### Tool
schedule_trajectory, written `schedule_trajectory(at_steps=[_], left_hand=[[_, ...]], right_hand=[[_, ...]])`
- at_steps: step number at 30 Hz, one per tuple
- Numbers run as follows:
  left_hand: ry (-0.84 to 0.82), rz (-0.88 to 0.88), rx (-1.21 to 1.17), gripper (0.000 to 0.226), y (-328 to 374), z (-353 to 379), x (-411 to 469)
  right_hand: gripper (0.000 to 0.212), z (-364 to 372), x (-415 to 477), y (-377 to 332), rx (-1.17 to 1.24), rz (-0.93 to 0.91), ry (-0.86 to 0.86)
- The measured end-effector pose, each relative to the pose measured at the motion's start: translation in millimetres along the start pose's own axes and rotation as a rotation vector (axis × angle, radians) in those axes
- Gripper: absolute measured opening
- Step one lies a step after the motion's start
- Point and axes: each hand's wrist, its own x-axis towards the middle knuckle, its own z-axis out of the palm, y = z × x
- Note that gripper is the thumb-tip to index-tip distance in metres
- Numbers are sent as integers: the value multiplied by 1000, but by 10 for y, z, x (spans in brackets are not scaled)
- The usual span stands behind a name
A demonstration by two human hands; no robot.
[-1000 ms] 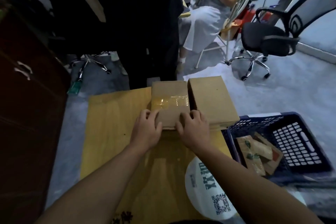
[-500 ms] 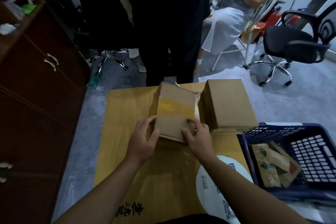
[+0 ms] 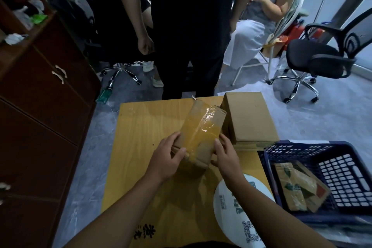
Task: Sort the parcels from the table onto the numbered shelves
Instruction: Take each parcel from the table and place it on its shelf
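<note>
Brown parcel, yellow tape.

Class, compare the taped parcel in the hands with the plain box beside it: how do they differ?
The taped parcel carries glossy yellowish tape; the plain box shows none. The taped parcel is tilted, gripped by the left hand and right hand; the plain box lies flat, untouched. Both are brown cardboard.

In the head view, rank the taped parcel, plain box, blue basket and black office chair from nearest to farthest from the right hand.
1. The taped parcel, gripped by the right hand.
2. The plain box, just beyond, at the right of the table.
3. The blue basket, off the table's right edge.
4. The black office chair, far right on the floor.
</note>
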Motion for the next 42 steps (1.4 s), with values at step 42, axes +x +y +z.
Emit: schedule_trajectory(at_steps=[42], left_hand=[[-132,243,82,62,-171,-259,-292]], right_hand=[[81,126,-462,-21,15,236,134]])
